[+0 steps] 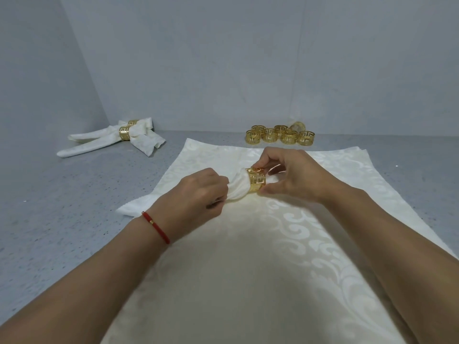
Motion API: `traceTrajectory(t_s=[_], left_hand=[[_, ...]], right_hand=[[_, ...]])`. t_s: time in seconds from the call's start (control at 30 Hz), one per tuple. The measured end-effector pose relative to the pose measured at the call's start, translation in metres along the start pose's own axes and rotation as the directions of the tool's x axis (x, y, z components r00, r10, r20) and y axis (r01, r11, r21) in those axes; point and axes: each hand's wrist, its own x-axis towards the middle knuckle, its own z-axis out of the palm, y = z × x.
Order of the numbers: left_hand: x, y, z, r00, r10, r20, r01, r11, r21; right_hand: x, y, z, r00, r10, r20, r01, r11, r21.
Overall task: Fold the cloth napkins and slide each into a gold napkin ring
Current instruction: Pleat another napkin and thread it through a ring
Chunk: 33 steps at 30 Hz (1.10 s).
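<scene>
A folded cream napkin [238, 187] passes through a gold napkin ring [257, 181] above the middle of the table. My left hand [196, 194] grips the napkin just left of the ring, and the napkin's tail [131, 207] trails out to the left under that hand. My right hand [293, 175] pinches the ring between thumb and fingers and hides what comes out of its right side. Below both hands lies a stack of flat cream patterned napkins [248, 256].
Several loose gold rings [280, 135] stand in a cluster at the back, near the wall. Two napkins in gold rings [116, 137] lie at the back left. The grey speckled table [62, 219] meets grey walls behind and to the left.
</scene>
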Motion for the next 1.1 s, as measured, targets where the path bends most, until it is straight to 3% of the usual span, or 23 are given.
traceTrajectory(t_s=[0.2,0.47,0.67,0.97,1.1], left_hand=[[-0.005,-0.004,0.002,0.993,-0.116,0.020,0.116,0.993,-0.022],[-0.001,0.002,-0.002,0.999,-0.044,0.009,0.044,0.999,-0.005],[-0.005,-0.003,-0.001,0.994,-0.077,0.073,0.080,0.996,-0.030],[-0.006,0.000,-0.004,0.989,-0.118,0.090,0.124,0.990,-0.064],[-0.004,0.003,-0.007,0.984,-0.119,0.130,0.127,0.991,-0.052]], right_hand=[[0.000,-0.002,0.002,0.999,-0.040,-0.011,0.040,0.998,0.040],[-0.002,-0.007,-0.001,0.999,-0.029,0.019,0.026,0.994,0.105],[-0.003,-0.016,0.002,0.994,-0.074,0.083,0.077,0.997,-0.031],[-0.006,-0.019,0.002,0.997,-0.045,0.063,0.041,0.997,0.069],[-0.008,-0.022,0.002,0.996,-0.058,0.075,0.055,0.998,0.038]])
